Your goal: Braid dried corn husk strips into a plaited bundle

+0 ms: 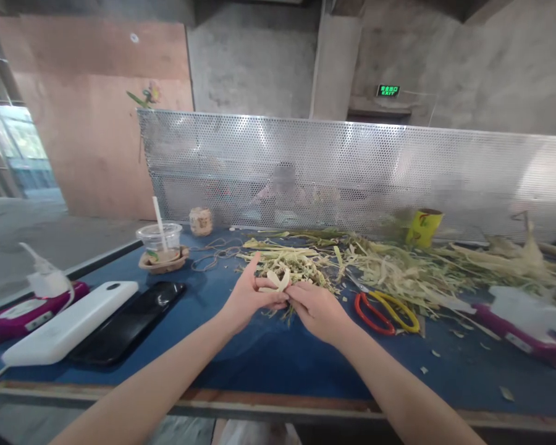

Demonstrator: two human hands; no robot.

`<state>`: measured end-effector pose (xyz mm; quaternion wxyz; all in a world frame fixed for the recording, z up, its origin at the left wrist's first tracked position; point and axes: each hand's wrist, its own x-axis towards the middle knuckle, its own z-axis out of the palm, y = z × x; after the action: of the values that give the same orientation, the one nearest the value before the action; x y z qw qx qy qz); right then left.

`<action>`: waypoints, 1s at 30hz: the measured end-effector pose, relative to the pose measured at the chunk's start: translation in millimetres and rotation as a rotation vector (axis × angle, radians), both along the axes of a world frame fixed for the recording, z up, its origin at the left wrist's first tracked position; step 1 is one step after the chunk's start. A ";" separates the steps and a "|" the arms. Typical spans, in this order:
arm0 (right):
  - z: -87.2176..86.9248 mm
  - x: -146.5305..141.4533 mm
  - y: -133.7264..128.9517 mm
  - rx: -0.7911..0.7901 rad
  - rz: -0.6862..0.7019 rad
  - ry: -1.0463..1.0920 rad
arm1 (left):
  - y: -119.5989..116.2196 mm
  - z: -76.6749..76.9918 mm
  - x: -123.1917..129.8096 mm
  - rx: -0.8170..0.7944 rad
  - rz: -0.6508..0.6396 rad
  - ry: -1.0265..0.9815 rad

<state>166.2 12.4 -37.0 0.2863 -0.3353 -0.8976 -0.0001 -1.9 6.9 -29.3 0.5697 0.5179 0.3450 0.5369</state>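
Observation:
My left hand [250, 292] and my right hand [315, 308] meet over the middle of the table. Between their fingertips is a pale strip of dried plant leaf [282, 279], bent into a loop. The left fingers and thumb pinch it from the left, and the right fingers close on its lower end. Just behind the hands lies a heap of dry plant shreds [301, 262]. To the right of my right hand rest scissors [384, 312] with one red and one yellow handle, their blades pointing toward the heap.
At left are a black phone [130, 321], a white power bank [74, 321], a purple tissue pack [32, 312] and a clear cup with a straw [160, 238]. More dry husks [398, 272], a yellow tube [425, 227] and another tissue pack [523, 337] lie right. A perforated metal screen [306, 167] borders the back.

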 end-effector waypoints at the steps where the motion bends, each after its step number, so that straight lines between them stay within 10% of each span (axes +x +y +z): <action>1: -0.3 0.2 -0.2 0.012 -0.012 -0.018 | 0.5 -0.7 0.3 -0.018 -0.001 -0.003; 19: -7.7 -6.8 -2.7 0.011 -0.071 0.123 | 4.5 12.9 -6.3 0.095 0.190 0.039; 25: 49.5 13.9 -37.1 0.215 -0.314 -0.132 | 10.3 17.9 -12.7 0.164 0.372 0.167; 28: 82.1 31.3 -82.5 0.235 -0.241 -0.158 | 17.2 15.5 -17.2 0.228 0.439 0.165; 30: 72.4 48.3 -115.8 0.245 -0.147 -0.140 | 21.7 14.5 -19.6 0.257 0.451 0.152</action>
<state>214.5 -103.4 35.4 0.2611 -0.3620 -0.8815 -0.1541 -21.5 28.5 -14.8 0.3379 0.5347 0.4225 0.6491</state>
